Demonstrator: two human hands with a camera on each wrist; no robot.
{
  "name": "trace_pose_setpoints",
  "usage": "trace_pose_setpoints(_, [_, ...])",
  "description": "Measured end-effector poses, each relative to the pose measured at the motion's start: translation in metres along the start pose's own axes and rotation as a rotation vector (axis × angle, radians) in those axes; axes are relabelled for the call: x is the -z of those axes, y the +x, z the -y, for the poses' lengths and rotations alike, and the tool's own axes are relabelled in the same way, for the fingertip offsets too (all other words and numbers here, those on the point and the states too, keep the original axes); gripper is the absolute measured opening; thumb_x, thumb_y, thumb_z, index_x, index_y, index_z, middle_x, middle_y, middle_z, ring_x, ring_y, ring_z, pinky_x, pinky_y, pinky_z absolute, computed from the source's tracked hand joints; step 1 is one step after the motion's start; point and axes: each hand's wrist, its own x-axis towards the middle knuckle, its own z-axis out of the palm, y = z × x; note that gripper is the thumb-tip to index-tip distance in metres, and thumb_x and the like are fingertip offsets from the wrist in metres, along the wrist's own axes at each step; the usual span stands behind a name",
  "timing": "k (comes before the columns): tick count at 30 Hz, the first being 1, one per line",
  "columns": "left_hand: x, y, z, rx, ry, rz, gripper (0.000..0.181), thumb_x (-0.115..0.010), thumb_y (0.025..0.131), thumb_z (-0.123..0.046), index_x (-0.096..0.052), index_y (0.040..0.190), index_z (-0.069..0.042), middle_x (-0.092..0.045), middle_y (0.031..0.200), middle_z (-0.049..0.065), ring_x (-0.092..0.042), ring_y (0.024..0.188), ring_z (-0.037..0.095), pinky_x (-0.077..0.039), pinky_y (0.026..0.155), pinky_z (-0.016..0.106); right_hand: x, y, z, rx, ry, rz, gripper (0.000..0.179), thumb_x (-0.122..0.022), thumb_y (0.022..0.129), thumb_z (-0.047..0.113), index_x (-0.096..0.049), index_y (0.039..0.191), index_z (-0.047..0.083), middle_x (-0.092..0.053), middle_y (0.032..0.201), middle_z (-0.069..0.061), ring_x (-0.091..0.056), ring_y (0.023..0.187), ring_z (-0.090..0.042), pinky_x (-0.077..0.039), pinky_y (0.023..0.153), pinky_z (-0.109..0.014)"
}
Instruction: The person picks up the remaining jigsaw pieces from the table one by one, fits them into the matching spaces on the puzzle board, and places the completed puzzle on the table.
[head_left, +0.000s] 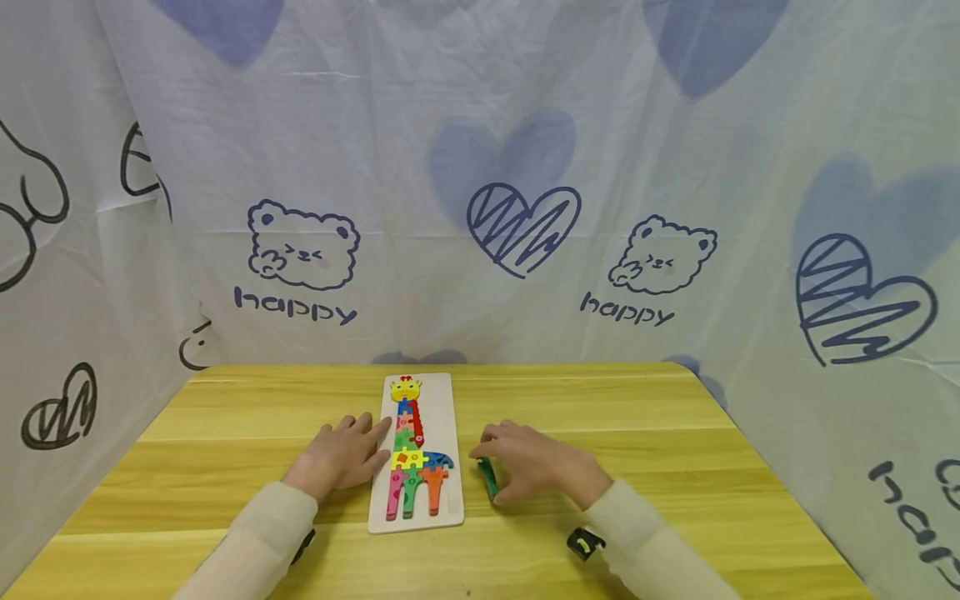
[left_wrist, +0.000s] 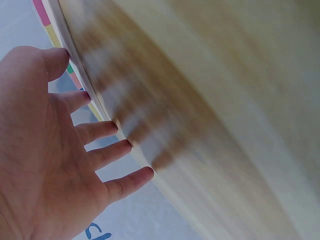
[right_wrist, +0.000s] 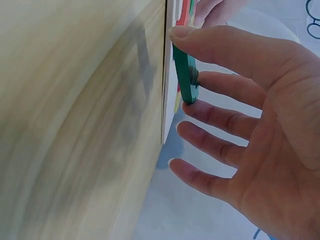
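Observation:
A white puzzle board [head_left: 438, 408] lies on the table with a colourful giraffe of interlocking pieces [head_left: 407, 458] on it, yellow head at the far end. My left hand [head_left: 341, 457] is at the board's left side, fingers spread, thumb and index tip at its edge. Just right of the board, my right hand [head_left: 534, 462] pinches a green puzzle piece [head_left: 489, 480] between thumb and fingers. The right wrist view has this green piece [right_wrist: 186, 75] held upright on edge, with the other fingers loosely extended below it.
The wooden table [head_left: 637, 417] extends to both sides of the board. Behind it hangs a white cloth [head_left: 405, 167] printed with hearts, bears and the word "happy". A dark wrist strap part [head_left: 586, 543] shows by the right sleeve.

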Motion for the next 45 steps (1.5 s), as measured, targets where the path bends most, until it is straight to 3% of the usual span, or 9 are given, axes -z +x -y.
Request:
trace_pose_setpoints(29, [0.0,0.002,0.001,0.008,-0.01,0.017,0.063,-0.05,0.106,-0.045,-0.042,0.158,-0.011,-0.043,0.159,0.025,-0.042,0.144,0.051,-0.034,0.114,0.075,-0.005,0.026,0.028,0.039,0.023,0.013,0.063,-0.084,0.084,0.04,-0.064,0.141,0.025,-0.062,0.135,0.002,-0.053,0.115,-0.01,-0.051,0.104,-0.028])
trace_pose_setpoints(45, [0.0,0.001,0.001,-0.003,-0.006,0.011,0.063,-0.05,0.106,-0.044,-0.042,0.158,-0.01,-0.043,0.158,0.026,-0.042,0.143,0.051,-0.035,0.113,0.074,-0.013,0.033,0.03,0.039,-0.012,0.019,0.064,-0.083,0.083,0.05,-0.066,0.14,0.025,-0.063,0.13,0.002,-0.051,0.104,-0.008,-0.049,0.091,-0.021])
